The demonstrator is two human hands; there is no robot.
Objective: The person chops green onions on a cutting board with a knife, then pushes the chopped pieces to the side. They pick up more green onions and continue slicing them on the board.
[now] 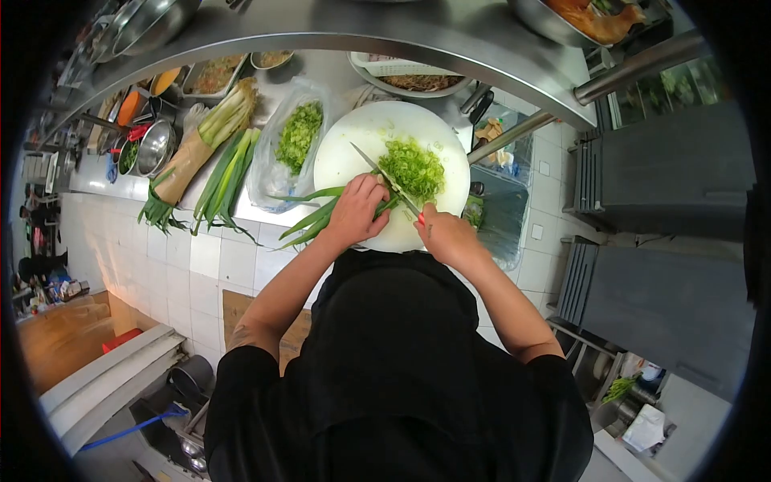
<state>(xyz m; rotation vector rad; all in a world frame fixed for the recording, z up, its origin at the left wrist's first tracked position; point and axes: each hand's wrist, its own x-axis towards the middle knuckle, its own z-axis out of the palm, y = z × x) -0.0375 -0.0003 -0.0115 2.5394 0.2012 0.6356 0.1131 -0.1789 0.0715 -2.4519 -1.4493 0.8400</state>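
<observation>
On a round white cutting board (341, 145), my left hand (358, 210) is closed around a bunch of green onions (309, 222), whose green tops trail off to the left. My right hand (452, 236) grips the red handle of a knife (391, 183). The blade lies slantwise beside my left fingertips, at the cut end of the bunch. A pile of chopped green onion (414, 169) rests on the board just beyond the blade. Left of the board, a clear plastic bag (266, 173) holds more chopped green onion (299, 137).
Whole green onions (227, 178) and a paper-wrapped bundle (183, 167) lie at the left. Metal bowls (157, 149) stand farther left. A steel shelf (321, 42) crosses above the counter's far side. A bin (502, 210) stands right of the board.
</observation>
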